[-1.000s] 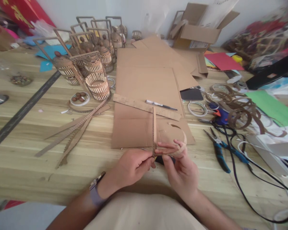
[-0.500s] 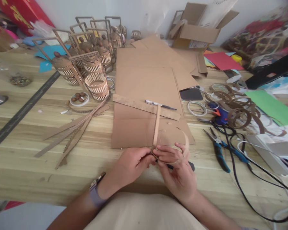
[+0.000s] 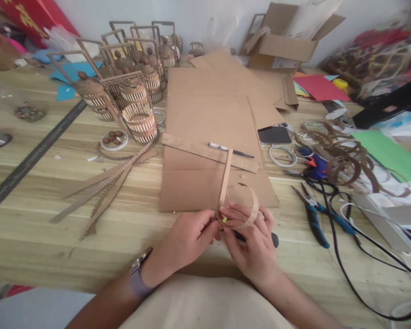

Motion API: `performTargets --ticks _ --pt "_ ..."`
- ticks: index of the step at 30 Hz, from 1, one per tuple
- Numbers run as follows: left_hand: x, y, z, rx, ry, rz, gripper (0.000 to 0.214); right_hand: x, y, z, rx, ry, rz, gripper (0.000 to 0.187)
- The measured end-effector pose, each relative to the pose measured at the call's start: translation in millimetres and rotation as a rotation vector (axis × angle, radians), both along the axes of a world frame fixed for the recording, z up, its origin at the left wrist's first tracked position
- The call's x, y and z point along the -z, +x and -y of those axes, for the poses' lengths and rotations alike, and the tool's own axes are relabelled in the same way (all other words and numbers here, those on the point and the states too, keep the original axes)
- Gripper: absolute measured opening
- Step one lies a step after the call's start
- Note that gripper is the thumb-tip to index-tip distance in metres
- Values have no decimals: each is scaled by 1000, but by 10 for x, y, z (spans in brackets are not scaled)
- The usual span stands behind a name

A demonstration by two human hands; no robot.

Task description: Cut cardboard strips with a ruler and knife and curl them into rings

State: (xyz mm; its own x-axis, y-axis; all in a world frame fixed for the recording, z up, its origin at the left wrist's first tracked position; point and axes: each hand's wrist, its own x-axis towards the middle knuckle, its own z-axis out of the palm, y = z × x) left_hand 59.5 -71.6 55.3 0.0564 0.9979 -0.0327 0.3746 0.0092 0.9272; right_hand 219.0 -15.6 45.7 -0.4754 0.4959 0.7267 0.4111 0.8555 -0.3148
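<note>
My left hand (image 3: 192, 237) has thumb and finger pinched narrow on the bottom end of a cardboard strip (image 3: 227, 176), which sticks up in front of me over the near edge of the big cardboard sheet (image 3: 208, 114). Right hand (image 3: 255, 246) is bunched in close, fingers around a curled strip (image 3: 252, 210); can't tell if the two are one piece. There's a dark handle (image 3: 276, 240) under that palm too, no clue whether I'm gripping it. Tip, imo: pinch right at the working spot, go light so the corrugation doesn't crush, and let the curl hang loose, clear of the fingertips.
</note>
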Motion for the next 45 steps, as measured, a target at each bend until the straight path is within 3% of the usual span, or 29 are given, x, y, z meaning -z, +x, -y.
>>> performTargets --ticks 11,19,29,34,39,45 --pt "-3 -47 13 127 86 20 29 31 65 -24 -48 -219 -85 21" --pt "-15 -45 -15 53 -63 49 31 -24 32 2 -79 -103 -39 20" --pt "-28 -24 1 52 4 19 30 -14 13 0 -39 -91 16 15" --pt "-44 -51 -4 120 34 14 31 -10 47 -15 -54 -138 -46 18" --pt "-56 -100 -5 207 60 -3 32 44 60 -35 -52 -324 -147 18" --pt "-67 -54 -18 74 -37 39 31 21 56 -16 -96 -205 -124 19"
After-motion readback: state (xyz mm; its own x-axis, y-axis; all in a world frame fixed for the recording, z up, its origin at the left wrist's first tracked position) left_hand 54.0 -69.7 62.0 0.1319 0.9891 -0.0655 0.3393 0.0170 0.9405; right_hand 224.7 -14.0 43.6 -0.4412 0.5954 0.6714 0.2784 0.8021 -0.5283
